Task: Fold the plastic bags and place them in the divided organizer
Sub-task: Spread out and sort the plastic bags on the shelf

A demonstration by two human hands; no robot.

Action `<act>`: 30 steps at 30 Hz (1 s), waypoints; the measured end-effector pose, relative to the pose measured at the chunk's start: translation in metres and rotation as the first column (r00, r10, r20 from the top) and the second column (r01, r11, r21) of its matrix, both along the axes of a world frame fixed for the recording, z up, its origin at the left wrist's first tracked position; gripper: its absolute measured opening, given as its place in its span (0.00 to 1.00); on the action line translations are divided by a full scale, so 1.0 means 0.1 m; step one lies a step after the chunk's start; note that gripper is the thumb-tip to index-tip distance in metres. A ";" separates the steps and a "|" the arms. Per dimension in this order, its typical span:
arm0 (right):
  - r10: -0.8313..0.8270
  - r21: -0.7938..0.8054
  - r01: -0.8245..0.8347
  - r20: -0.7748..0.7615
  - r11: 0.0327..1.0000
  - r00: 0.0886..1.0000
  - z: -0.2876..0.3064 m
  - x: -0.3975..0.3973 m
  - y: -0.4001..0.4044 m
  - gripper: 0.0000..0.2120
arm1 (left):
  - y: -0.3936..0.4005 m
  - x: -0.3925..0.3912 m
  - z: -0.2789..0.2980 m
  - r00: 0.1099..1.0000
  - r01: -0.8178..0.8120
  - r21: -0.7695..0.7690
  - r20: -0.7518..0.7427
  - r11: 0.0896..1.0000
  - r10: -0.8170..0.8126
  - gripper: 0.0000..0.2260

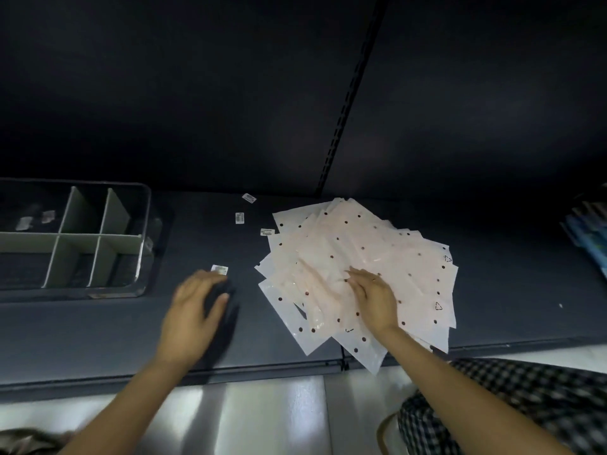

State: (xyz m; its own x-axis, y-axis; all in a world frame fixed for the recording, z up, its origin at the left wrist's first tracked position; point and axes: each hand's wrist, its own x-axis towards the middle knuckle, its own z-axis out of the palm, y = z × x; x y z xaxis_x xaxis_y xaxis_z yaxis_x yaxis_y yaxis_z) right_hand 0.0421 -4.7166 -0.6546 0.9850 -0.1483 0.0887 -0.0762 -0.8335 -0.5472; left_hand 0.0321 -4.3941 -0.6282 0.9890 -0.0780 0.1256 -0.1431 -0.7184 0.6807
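Many plastic bags (358, 274), too overlapped to count exactly, lie fanned in one loose pile on the right half of the dark worktop (203, 231). Each bag is translucent white with rows of small dark punched dots; two of them show a printed triangle mark near the right edge of the pile. The lowest bag corners overhang the front edge of the worktop.

One divided organizer (75, 238) stands at the left end of the worktop, well apart from the pile. Its pale partitions form two rows of compartments; six are at least partly in view, and the left side is cut off by the frame. No folded bag is visible in any compartment.

The right hand (371, 293) rests on top of the pile, fingers extended and slightly spread, gripping nothing. The left hand (193, 307) hovers over the bare worktop between organizer and pile, fingers relaxed and apart, blurred.

Four small white labels (219, 269) lie scattered on the worktop between organizer and pile; one lies just beyond the left fingertips. A checked fabric (512, 399) shows at lower right.
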 end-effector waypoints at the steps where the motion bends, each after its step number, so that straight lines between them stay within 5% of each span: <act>1: 0.063 0.037 -0.064 0.025 0.997 0.998 0.06 -0.04 0.17 0.12 | -0.14 -0.03 0.03 0.991 -0.007 -0.152 -0.130 0.988 -0.013 0.13; 4: 0.267 0.029 -0.273 0.123 0.962 0.956 0.22 -0.16 0.72 0.10 | -0.47 -0.08 0.19 0.842 -0.275 -0.628 -0.523 0.728 -0.132 0.19; 6: 0.397 -0.056 -0.393 0.091 0.918 0.913 0.22 -0.21 1.02 0.11 | -0.52 -0.11 0.24 0.772 -0.422 -0.707 -0.608 0.568 -0.183 0.13; 9: 0.431 0.208 -0.394 -0.178 0.895 0.885 0.23 -0.27 1.27 0.14 | -0.39 -0.10 0.24 0.773 -0.484 -0.594 -0.635 0.642 -0.005 0.11; 11: 0.408 0.284 -0.352 -0.169 0.892 0.897 0.25 -0.22 1.28 0.17 | -0.20 0.00 0.27 0.789 -0.354 -0.481 -0.614 0.802 -0.021 0.15; 13: 0.434 0.236 -0.397 -0.127 0.887 0.892 0.31 -0.12 1.22 0.30 | 0.00 0.14 0.38 0.734 -0.014 -0.363 -0.636 0.932 -0.237 0.19; 15: 0.505 0.193 -0.474 -0.170 0.859 0.846 0.38 0.00 1.15 0.42 | 0.13 0.26 0.52 0.601 0.276 -0.258 -0.705 0.926 -0.376 0.21; 17: 0.556 0.282 -0.489 -0.253 0.825 0.792 0.41 0.09 1.15 0.34 | 0.20 0.37 0.65 0.533 0.452 -0.143 -0.748 0.880 -0.396 0.18; 19: 0.565 0.508 -0.378 -0.283 0.774 0.775 0.39 0.12 1.23 0.07 | 0.25 0.46 0.74 0.607 0.469 -0.019 -0.719 0.883 -0.338 0.12; 21: 0.493 0.611 -0.242 -0.282 0.753 0.823 0.33 0.15 1.35 0.18 | 0.29 0.53 0.74 0.852 0.230 0.175 -0.511 0.957 -0.112 0.10; 22: 0.418 0.619 -0.164 -0.290 0.768 0.861 0.31 0.19 1.42 0.19 | 0.28 0.52 0.72 0.961 0.026 0.298 -0.271 0.954 0.059 0.12; 24: 0.280 0.595 -0.040 -0.317 0.802 0.906 0.27 0.32 1.52 0.20 | 0.23 0.46 0.59 0.973 -0.218 0.396 0.153 0.892 0.171 0.16; 25: 0.212 0.567 0.018 -0.337 0.824 0.917 0.24 0.39 1.57 0.20 | 0.16 0.39 0.51 0.970 -0.206 0.383 0.203 0.900 0.135 0.16; 28: 0.112 0.495 0.097 -0.376 0.863 0.920 0.16 0.55 1.59 0.16 | -0.06 0.12 0.15 0.990 0.090 0.376 -0.132 0.922 -0.042 0.16; 30: 0.064 0.430 0.094 -0.337 0.898 0.939 0.13 0.58 1.45 0.06 | -0.10 -0.06 -0.18 0.912 0.289 0.452 -0.399 0.844 -0.098 0.24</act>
